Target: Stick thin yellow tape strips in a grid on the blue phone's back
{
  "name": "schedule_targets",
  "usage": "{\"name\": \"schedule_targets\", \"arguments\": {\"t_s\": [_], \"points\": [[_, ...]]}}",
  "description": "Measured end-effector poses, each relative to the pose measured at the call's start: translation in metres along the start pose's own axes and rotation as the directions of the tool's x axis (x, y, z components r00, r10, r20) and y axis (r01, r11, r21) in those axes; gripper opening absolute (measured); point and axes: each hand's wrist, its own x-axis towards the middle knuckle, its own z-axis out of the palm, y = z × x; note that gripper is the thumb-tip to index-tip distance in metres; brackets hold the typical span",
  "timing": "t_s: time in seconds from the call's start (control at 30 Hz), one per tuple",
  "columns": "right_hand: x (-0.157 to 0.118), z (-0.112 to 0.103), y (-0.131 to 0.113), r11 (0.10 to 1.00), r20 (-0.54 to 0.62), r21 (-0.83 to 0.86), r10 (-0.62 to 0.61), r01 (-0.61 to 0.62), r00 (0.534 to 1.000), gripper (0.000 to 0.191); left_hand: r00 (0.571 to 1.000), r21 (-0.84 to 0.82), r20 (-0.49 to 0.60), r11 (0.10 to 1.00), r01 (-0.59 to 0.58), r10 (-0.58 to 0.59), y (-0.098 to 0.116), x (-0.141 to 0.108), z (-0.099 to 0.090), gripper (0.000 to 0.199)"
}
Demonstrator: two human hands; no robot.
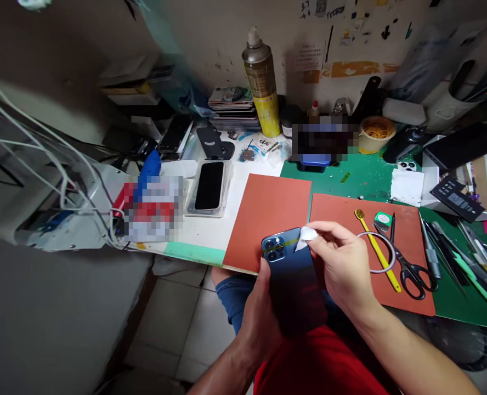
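Observation:
A dark blue smartphone point(295, 280) is held back side up over the table's front edge, its camera block at the upper left. My left hand point(258, 310) grips it along the left side, thumb beside the cameras. Between the thumb and fingers of my right hand point(342, 260) is a small white wipe point(306, 237), touching the phone's back near its top right corner. A yellowish streak runs across the back below the wipe. Just right of that hand, a roll of tape point(385, 269) lies over a yellow brush point(377, 249) and black scissors point(412, 274).
Orange mats point(274, 211) cover part of the bench. Another phone point(209, 185) lies in a clear tray at left. A spray can point(264, 82) stands at the back. Tweezers and other tools point(449, 258) lie at right. White cables point(64, 170) hang at far left.

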Motion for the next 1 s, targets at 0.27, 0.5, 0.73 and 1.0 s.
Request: {"name": "schedule_targets", "arguments": {"t_s": [0.27, 0.5, 0.73, 1.0], "points": [[-0.005, -0.002, -0.007, 0.999, -0.010, 0.045, 0.013, -0.012, 1.000, 0.020, 0.997, 0.036, -0.030, 0.996, 0.076, -0.075, -0.001, -0.001, -0.008, 0.064], [0.016, -0.016, -0.029, 0.983, 0.202, -0.031, 0.186, -0.183, 0.962, 0.030, 0.959, 0.257, 0.071, 0.934, 0.247, -0.274, 0.006, -0.009, -0.016, 0.076], [0.031, -0.017, -0.049, 0.962, 0.494, -0.270, 0.161, -0.025, 0.854, 0.015, 0.959, 0.406, 0.061, 0.885, 0.230, -0.277, 0.007, -0.013, -0.012, 0.065], [0.031, -0.018, -0.050, 0.940, 0.513, -0.340, 0.190, -0.006, 0.837, 0.013, 0.954, 0.460, 0.093, 0.862, 0.214, -0.286, 0.007, -0.014, -0.013, 0.068]]}}
